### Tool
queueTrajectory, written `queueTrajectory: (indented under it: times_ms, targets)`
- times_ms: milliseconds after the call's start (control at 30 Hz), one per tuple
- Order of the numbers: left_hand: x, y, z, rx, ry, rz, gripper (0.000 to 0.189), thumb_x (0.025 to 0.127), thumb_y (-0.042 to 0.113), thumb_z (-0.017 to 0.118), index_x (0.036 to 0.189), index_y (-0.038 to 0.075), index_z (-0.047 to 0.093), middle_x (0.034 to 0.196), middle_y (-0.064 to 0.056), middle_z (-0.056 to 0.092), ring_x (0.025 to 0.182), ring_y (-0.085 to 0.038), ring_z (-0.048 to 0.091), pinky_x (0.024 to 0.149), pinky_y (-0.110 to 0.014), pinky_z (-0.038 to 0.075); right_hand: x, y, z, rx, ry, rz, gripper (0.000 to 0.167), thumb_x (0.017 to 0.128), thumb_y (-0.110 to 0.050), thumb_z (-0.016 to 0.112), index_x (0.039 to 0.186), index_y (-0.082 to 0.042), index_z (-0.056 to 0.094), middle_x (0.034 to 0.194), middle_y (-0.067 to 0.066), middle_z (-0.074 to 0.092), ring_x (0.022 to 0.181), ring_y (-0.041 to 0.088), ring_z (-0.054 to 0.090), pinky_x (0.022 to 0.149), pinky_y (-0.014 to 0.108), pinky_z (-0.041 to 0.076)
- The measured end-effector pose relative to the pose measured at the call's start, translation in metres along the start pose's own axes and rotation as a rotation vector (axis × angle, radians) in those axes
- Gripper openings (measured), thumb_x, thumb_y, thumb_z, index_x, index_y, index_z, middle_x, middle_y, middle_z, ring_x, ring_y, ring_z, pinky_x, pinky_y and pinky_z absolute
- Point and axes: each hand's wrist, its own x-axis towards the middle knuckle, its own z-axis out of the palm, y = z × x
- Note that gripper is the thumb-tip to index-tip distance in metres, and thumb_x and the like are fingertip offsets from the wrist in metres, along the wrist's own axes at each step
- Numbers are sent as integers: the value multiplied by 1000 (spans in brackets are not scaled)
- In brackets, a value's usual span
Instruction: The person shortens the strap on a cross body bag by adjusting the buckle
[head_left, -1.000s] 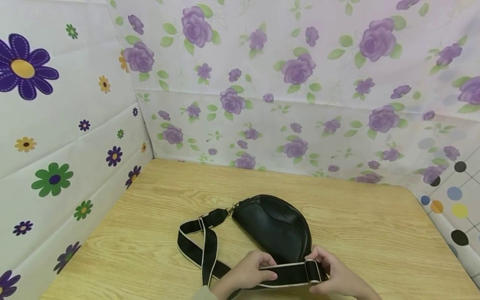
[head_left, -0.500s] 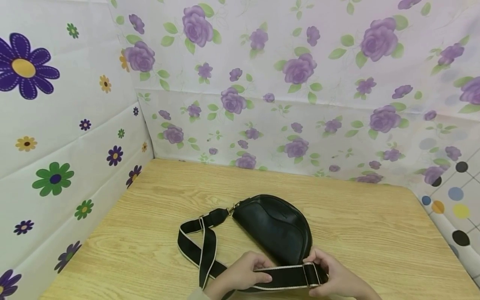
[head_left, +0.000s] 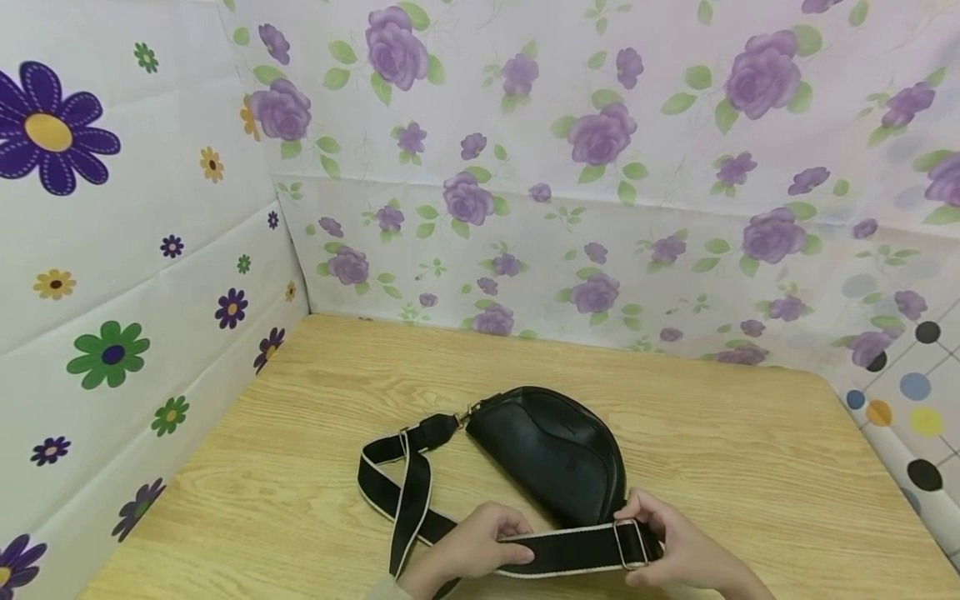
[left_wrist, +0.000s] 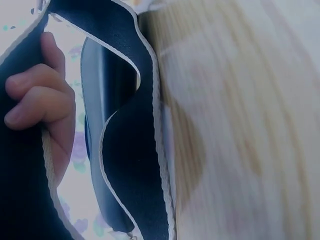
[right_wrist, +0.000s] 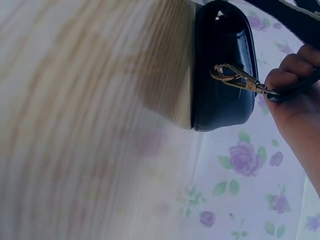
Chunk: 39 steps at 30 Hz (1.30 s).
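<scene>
A black half-moon handbag point(head_left: 551, 450) lies on the table, its wide black strap point(head_left: 570, 551) with pale edges stretched in front of it. My left hand point(head_left: 480, 542) pinches the strap between thumb and fingers; curled fingertips lie against the webbing point(left_wrist: 20, 165) in the left wrist view. At the strap's right end, beside the metal slider buckle point(head_left: 631, 544), my right hand point(head_left: 678, 542) grips the strap. In the right wrist view a gold clasp point(right_wrist: 240, 80) joins the bag's end to the strap end held by that hand.
The strap's loose part crosses over itself in a loop point(head_left: 411, 500) left of the bag, joined by another clasp point(head_left: 467, 415). Wood-grain table point(head_left: 750, 450) surrounds the bag. Flower-printed sheets point(head_left: 540, 250) stand at the back and left, a dotted one point(head_left: 911, 417) at the right.
My left hand has moved slightly left, and a longer stretch of strap shows between the hands. The loop's near end has shifted left. The bag stays in place.
</scene>
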Motion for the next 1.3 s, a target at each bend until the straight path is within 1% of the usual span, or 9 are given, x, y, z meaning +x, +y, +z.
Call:
queueTrajectory:
  times_ms: [167, 333, 500, 700, 800, 933, 1000, 1200, 1300]
  targets:
    - [-3, 2, -2, -5, -5, 6, 4, 77, -2, 65, 79, -4, 63, 71, -4, 64, 64, -1, 53, 66, -19, 43, 1, -1, 2, -5, -5, 7, 42, 68, 17, 63, 100, 2, 41, 95, 7, 60, 80, 11, 57, 61, 31, 50]
    - [-8, 3, -5, -34, -20, -6, 4, 77, -3, 64, 79, -6, 62, 72, -6, 64, 64, -2, 53, 65, -19, 43, 3, -3, 5, -39, -9, 11, 43, 69, 15, 65, 102, 1, 42, 95, 4, 59, 80, 10, 56, 61, 30, 49]
    - [-11, 2, -7, -35, -35, -4, 6, 77, -2, 65, 80, -6, 63, 73, -6, 64, 66, -2, 54, 66, -19, 43, 3, -3, 5, -88, -16, 16, 45, 69, 13, 67, 104, 0, 43, 96, 5, 59, 81, 9, 56, 65, 28, 48]
    - [-10, 1, -8, 24, -30, -3, 6, 77, 0, 66, 80, -4, 63, 72, 0, 63, 67, -1, 54, 69, -20, 44, 4, -4, 5, -129, -22, 46, 45, 68, 9, 70, 104, -1, 45, 96, 5, 59, 80, 8, 56, 66, 27, 47]
    - [-10, 0, -8, 54, -26, -10, 5, 76, 0, 67, 79, -2, 63, 71, 3, 61, 67, -1, 53, 70, -20, 44, 5, -6, 6, -179, -26, 66, 45, 68, 5, 72, 104, -4, 47, 95, 3, 60, 81, 8, 55, 68, 25, 45]
    - [-10, -2, -8, 73, -22, -29, 5, 75, 0, 67, 79, -2, 64, 70, 3, 61, 67, -1, 54, 69, -21, 44, 6, -7, 7, -273, -24, 121, 45, 66, -3, 76, 102, -11, 49, 94, -2, 61, 80, 7, 53, 68, 24, 44]
    - [-11, -3, -8, 87, -22, -35, 5, 75, 1, 68, 79, -1, 64, 70, 4, 61, 68, -1, 54, 70, -21, 44, 6, -8, 7, -329, -31, 129, 45, 66, -7, 77, 101, -14, 50, 95, -2, 62, 80, 6, 53, 68, 24, 44]
    - [-12, -4, -10, 152, -22, -49, 4, 75, 0, 68, 78, 0, 65, 72, 5, 62, 70, -1, 55, 69, -21, 45, 4, -7, 6, -460, -54, 111, 41, 66, -18, 79, 94, -18, 49, 105, 7, 62, 96, 13, 53, 78, 24, 44]
    - [-13, -6, -11, 201, -10, -66, 3, 75, 0, 67, 76, 2, 65, 72, 6, 62, 70, -2, 55, 67, -21, 45, 3, -5, 5, -493, -67, 121, 41, 65, -22, 79, 95, -18, 50, 105, 6, 61, 97, 14, 53, 78, 25, 45]
